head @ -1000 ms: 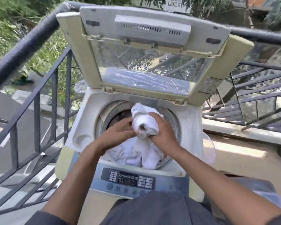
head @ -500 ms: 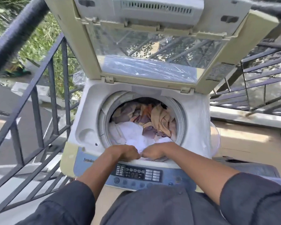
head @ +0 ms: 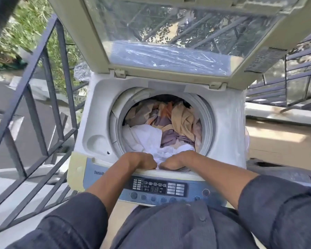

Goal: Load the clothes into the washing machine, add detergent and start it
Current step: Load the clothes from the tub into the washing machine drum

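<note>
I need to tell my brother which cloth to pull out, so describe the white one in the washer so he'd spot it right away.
Start at the open top-loading washer by the railing and look into its drum. The white cloth lies at the near-left of the pile, under both hands. It alone is plain white; the other clothes are patterned purple, orange and tan.

The person wears a dark charcoal-grey shirt (head: 178, 229) of slightly faded woven cloth, with a row of small matching buttons (head: 202, 218) running down its front placket. The left sleeve (head: 68, 220), at 7 o'clock, and the right sleeve (head: 280, 209), at 4 o'clock, are of the same grey cloth, creased and bunched, each ending in a rolled edge below the elbow. Beyond those edges both forearms are bare, and the left hand (head: 144, 159) and right hand (head: 174, 159) carry no rings, watch or gloves.
</note>
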Action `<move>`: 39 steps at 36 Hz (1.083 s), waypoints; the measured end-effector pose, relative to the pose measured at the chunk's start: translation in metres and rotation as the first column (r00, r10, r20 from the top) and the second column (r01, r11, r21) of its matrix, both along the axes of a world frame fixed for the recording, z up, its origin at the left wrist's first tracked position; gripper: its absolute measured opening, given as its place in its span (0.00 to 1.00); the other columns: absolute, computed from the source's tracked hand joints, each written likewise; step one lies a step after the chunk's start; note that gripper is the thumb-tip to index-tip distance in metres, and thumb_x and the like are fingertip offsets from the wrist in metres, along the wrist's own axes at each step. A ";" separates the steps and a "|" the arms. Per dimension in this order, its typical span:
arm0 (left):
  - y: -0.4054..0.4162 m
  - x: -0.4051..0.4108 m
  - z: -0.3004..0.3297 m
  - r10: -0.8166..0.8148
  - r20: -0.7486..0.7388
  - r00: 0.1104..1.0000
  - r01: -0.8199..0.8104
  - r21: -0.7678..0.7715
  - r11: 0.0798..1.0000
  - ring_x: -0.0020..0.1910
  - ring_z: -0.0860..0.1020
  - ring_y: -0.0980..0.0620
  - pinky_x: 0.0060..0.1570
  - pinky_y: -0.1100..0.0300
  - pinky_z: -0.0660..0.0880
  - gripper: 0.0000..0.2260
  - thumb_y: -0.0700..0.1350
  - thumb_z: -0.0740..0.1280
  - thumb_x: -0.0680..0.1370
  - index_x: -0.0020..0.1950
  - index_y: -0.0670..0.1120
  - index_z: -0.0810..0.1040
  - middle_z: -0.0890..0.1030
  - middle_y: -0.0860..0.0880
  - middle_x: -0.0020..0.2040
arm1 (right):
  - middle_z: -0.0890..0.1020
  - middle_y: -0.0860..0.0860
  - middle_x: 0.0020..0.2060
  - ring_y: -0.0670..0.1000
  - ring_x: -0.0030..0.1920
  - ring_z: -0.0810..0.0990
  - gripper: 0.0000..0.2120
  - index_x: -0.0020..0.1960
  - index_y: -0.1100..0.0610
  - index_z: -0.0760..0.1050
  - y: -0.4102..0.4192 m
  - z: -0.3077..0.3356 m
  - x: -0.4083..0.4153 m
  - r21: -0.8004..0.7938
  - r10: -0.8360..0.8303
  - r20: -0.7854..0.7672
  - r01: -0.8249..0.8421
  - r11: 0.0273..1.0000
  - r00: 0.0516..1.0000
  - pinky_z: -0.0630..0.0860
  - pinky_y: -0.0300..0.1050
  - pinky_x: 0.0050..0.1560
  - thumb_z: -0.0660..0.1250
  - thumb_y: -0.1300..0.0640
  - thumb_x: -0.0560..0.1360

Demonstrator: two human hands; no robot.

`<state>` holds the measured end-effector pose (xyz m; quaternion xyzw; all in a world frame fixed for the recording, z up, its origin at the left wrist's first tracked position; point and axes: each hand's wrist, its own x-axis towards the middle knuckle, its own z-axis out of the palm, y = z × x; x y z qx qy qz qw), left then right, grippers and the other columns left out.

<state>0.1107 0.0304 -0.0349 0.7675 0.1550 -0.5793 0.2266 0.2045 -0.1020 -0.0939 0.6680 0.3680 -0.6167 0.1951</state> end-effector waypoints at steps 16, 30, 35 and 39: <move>0.006 -0.004 0.013 0.480 0.072 0.874 -0.474 -0.086 0.876 0.62 0.80 0.43 0.63 0.53 0.78 0.16 0.39 0.59 0.87 0.72 0.37 0.78 0.82 0.40 0.67 | 0.77 0.59 0.70 0.59 0.65 0.77 0.23 0.68 0.61 0.77 -0.023 0.049 0.011 0.289 -0.075 0.069 0.052 0.956 0.995 0.72 0.48 0.61 0.53 0.47 0.87; -0.052 0.051 0.073 0.570 0.423 0.704 -0.408 -0.416 0.813 0.53 0.81 0.54 0.48 0.66 0.76 0.08 0.47 0.65 0.85 0.60 0.53 0.84 0.83 0.54 0.57 | 0.85 0.36 0.49 0.36 0.47 0.81 0.09 0.60 0.40 0.82 -0.176 0.136 0.051 0.775 -0.832 -0.201 0.603 0.187 0.517 0.76 0.35 0.48 0.67 0.47 0.82; -0.105 0.084 0.108 0.587 0.442 0.678 -0.347 -0.511 0.786 0.54 0.84 0.60 0.52 0.65 0.78 0.10 0.47 0.64 0.86 0.61 0.56 0.84 0.87 0.59 0.55 | 0.86 0.41 0.48 0.41 0.46 0.82 0.08 0.58 0.47 0.84 -0.215 0.145 0.066 0.796 -0.907 -0.273 0.605 -0.025 0.321 0.79 0.41 0.49 0.68 0.54 0.82; -0.147 0.119 0.121 0.582 0.461 0.670 -0.306 -0.543 0.782 0.59 0.84 0.52 0.61 0.54 0.79 0.09 0.49 0.66 0.85 0.63 0.57 0.83 0.87 0.54 0.58 | 0.87 0.41 0.49 0.42 0.48 0.84 0.08 0.57 0.48 0.85 -0.250 0.144 0.088 0.808 -0.928 -0.246 0.588 -0.037 0.280 0.79 0.40 0.49 0.68 0.54 0.82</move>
